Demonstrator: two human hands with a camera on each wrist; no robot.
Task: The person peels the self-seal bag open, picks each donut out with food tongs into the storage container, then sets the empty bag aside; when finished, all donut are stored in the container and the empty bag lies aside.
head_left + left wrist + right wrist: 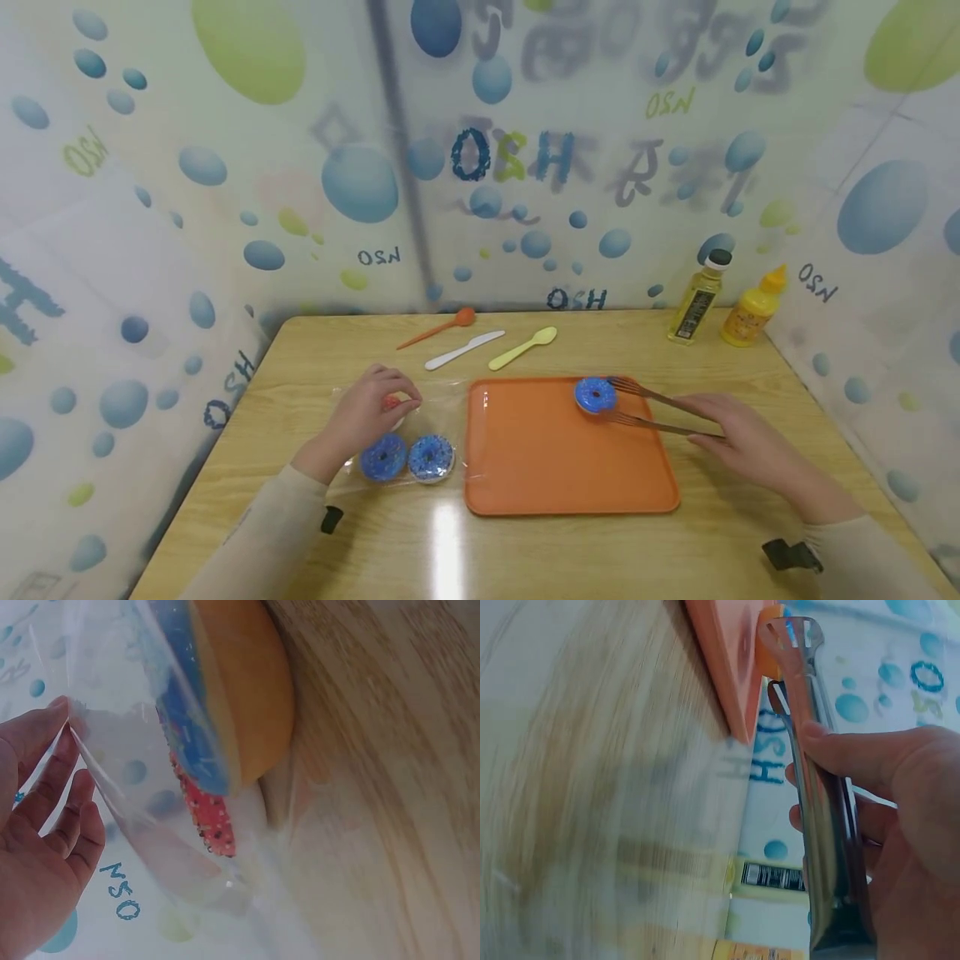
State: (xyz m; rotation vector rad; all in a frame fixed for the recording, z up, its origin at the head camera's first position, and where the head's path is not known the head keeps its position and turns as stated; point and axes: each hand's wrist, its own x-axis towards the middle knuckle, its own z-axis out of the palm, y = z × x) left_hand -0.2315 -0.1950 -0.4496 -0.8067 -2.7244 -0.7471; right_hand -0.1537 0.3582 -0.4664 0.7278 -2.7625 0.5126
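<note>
My left hand (371,408) pinches the edge of a clear plastic bag (150,859) between thumb and fingertip, lifting that edge in the left wrist view. Inside the bag lie two blue sprinkled toy donuts, one on the left (384,457) and one on the right (431,458). Behind them a red sprinkled donut (206,817) is partly hidden by my hand in the head view. My right hand (750,442) grips metal tongs (829,855). The tongs' ends lie on either side of another blue donut (595,395), at the back right of the orange tray (562,467).
Behind the bag and tray lie an orange spoon (463,317), a white knife (465,349) and a yellow spoon (525,347). An oil bottle (695,304) and a yellow squeeze bottle (750,315) stand at the back right. Patterned curtains surround the wooden table (360,542).
</note>
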